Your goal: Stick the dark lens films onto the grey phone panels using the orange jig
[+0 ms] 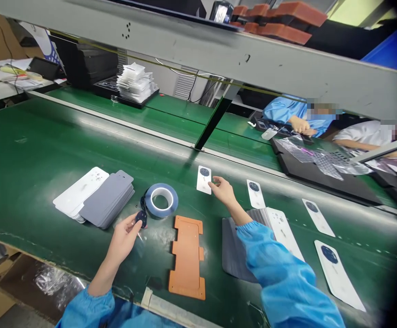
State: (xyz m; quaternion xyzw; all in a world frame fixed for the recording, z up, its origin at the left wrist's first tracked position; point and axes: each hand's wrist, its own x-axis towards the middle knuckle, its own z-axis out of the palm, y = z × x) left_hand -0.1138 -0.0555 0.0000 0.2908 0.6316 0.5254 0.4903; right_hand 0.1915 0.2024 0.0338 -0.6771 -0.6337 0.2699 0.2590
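The left hand (125, 238) is pinching a dark disc (141, 219), while the nearer right hand (223, 190) is curling its fingertips, gripping or merely touching I cannot tell, at the right edge of a white panel (203, 182) lying lengthwise away from the person.

Green tabletop (30, 146) carries — left to right — white stack (78, 197), gray stack (107, 200), blue tape roll (162, 213), orange plate (187, 257), second gray stack (234, 255), second white stack (285, 226), plus four separate disc-marked panels (338, 275).
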